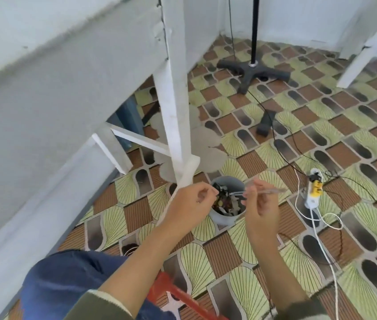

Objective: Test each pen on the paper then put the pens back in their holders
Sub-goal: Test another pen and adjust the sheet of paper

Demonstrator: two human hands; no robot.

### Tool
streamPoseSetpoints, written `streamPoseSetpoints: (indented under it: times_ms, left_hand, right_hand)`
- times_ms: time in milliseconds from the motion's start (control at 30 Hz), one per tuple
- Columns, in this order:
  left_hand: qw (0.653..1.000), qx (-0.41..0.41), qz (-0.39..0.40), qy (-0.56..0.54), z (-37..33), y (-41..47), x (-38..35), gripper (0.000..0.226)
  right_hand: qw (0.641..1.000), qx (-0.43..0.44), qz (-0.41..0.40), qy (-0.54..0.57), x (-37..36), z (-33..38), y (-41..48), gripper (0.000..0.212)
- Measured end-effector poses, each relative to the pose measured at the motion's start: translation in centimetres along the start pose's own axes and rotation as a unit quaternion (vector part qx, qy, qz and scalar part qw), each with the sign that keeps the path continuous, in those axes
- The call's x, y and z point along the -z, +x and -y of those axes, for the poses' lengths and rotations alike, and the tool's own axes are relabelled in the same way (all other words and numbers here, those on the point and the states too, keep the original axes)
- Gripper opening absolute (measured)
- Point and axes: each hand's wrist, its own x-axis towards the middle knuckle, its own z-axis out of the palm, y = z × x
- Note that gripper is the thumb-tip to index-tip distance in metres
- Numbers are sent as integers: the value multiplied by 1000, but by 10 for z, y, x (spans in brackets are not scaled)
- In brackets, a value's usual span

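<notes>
My right hand (261, 204) pinches a clear pen (268, 190) that lies roughly level above a grey bin (223, 219) on the floor. The bin holds dark scraps and litter. My left hand (191, 202) is just left of the bin's rim, with fingers curled and fingertips pinched together; something small may be between them, but blur hides it. The pen's tip end points left toward my left hand. No paper and no pen holder are in view.
A white table (44, 93) fills the left, its leg (173, 116) standing just behind the bin. A white power strip (313, 190) with cables lies right of the bin. A black stand base (253, 70) sits farther back. A red stool edge (178, 294) is by my knee.
</notes>
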Motion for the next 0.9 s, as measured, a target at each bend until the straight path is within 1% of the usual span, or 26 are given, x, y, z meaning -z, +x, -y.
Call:
streamPoseSetpoints:
  times_ms: [100, 333, 567, 600, 633, 700, 733, 767, 833, 900]
  left_hand:
    - [1000, 22, 9, 4, 8, 21, -12, 17]
    - [997, 76, 23, 9, 24, 74, -36, 18]
    - [995, 95, 27, 4, 41, 113, -45, 18]
    - [995, 93, 25, 2, 42, 117, -45, 19]
    - [996, 90, 24, 1, 45, 121, -45, 20]
    - [996, 85, 23, 1, 47, 125, -45, 23]
    - [996, 85, 23, 2, 49, 126, -45, 24]
    - [996, 83, 22, 2, 49, 126, -44, 23]
    - [996, 82, 20, -1, 48, 122, -40, 17]
    - [996, 82, 15, -11, 43, 116, -32, 15]
  right_hand:
    - [999, -39, -5, -21, -6, -24, 10, 19]
    - [992, -98, -65, -54, -21, -75, 42, 21]
    - [976, -161, -93, -116, -38, -129, 87, 21]
    - [971, -180, -89, -130, -41, -134, 91, 26]
    - [965, -208, -75, -140, -44, -141, 95, 39]
    - [948, -284, -40, -139, -49, -150, 102, 71]
    - [939, -312, -28, -144, -53, -151, 102, 80]
    - [933, -327, -22, -149, -56, -151, 102, 82]
    - [931, -336, -23, -141, -63, -146, 99, 75]
    - [938, -317, -8, -138, -68, -128, 91, 54]
